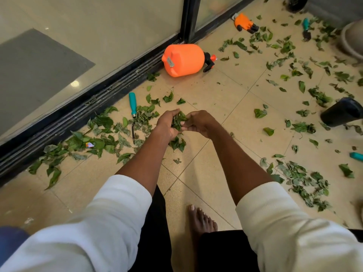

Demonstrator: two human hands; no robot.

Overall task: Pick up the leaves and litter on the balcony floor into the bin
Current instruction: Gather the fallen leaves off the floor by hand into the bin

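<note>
Both hands gather a bunch of leaves [178, 121] at mid-frame, above the tiled floor [216, 99].

The left hand [168, 123] has its grip curled round the bunch; the right hand [199, 122] pinches it from the other side. Loose leaves [102, 138] lie scattered left and right. Nearby: a teal-handled tool [132, 104] left of the hands, a tipped orange sprayer [183, 60] above, and a black pot [341, 112] on its side at the right edge.
</note>
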